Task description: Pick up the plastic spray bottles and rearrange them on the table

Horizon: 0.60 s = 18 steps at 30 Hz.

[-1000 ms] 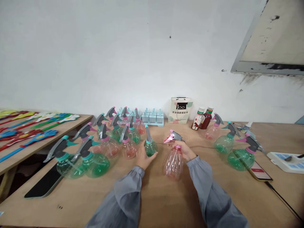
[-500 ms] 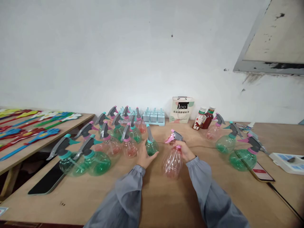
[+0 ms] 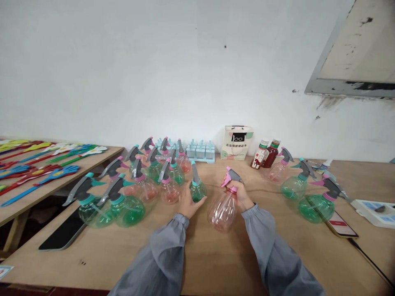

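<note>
My left hand is curved round the lower part of a green spray bottle, with the thumb across its front. That bottle stands upright with its teal-and-grey head on top. To its right, my right hand is wrapped round the neck of a pink spray bottle, just under its grey-and-pink trigger head. The pink bottle leans, its base toward the left. Left of my left hand, several green and pink bottles stand in a group, among them a pink spray bottle.
More spray bottles stand at the right, by a phone with a cable. A dark phone lies at the left. Behind are ice-pop moulds, a paper bag and sauce bottles. Flower-shaped crafts cover another table.
The pink bottle in my right hand has tilted a little, its base shifting left and its head right. My left hand stays round the green bottle.
</note>
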Motion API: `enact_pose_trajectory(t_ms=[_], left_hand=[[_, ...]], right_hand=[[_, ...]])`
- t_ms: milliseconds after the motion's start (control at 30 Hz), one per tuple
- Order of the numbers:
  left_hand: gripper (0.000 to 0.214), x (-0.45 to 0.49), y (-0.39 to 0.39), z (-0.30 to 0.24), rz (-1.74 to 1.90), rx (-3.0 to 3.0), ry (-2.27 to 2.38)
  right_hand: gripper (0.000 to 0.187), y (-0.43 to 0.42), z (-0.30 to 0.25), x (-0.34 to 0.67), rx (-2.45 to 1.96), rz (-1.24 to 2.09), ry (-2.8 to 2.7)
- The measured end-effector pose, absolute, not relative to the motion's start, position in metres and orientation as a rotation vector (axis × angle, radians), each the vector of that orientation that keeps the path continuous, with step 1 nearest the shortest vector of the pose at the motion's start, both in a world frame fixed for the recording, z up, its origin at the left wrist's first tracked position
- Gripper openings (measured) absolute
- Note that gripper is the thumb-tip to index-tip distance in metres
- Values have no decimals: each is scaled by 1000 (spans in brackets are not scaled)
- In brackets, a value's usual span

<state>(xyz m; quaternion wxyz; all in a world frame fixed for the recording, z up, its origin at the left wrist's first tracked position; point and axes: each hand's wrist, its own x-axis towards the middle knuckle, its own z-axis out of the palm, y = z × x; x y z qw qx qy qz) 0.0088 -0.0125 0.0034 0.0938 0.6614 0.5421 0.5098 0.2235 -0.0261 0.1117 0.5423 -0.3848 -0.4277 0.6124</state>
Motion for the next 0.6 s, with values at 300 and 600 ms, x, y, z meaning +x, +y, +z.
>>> enact_pose_trajectory(t_ms=[300, 600], left_hand=[[89, 9, -14, 6, 1497, 1984, 1596], [91, 8, -13, 3, 1492, 1936, 1596]], right_hand=[[30, -31, 115, 223, -933, 1496, -1098], [17, -25, 111, 233, -908, 1310, -963]])
